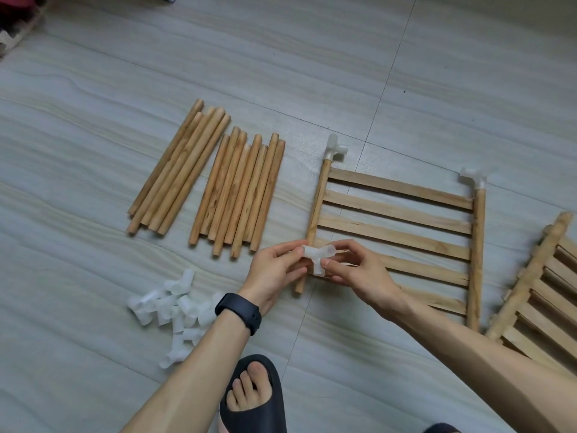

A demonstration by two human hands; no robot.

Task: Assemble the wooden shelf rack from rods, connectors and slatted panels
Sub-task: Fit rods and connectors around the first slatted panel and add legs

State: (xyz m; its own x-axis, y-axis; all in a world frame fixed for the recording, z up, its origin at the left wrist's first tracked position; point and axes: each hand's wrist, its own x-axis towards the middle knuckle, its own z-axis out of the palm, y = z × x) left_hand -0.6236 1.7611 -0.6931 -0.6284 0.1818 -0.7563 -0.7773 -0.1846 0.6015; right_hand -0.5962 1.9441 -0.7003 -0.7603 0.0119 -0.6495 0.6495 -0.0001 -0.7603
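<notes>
head view: you hold one white connector (317, 256) between both hands. your left hand (274, 271) pinches one arm of it with curled fingertips. your right hand (359, 273) pinches the opposite arm and the stem. directly under the grip lies the slatted panel (396, 214), with its bare rod end (300, 284) just below the grip, toward you. beyond the grip, two fitted connectors (335, 150) cap the far corners. spare connectors (175, 310) lie left of the grip, and loose rods (212, 185) lie beyond it to the left.

judgement: the connector looks light, stiff and smooth, likely slippery. hold it by two arms, keep the open socket clear and push squarely.
</notes>
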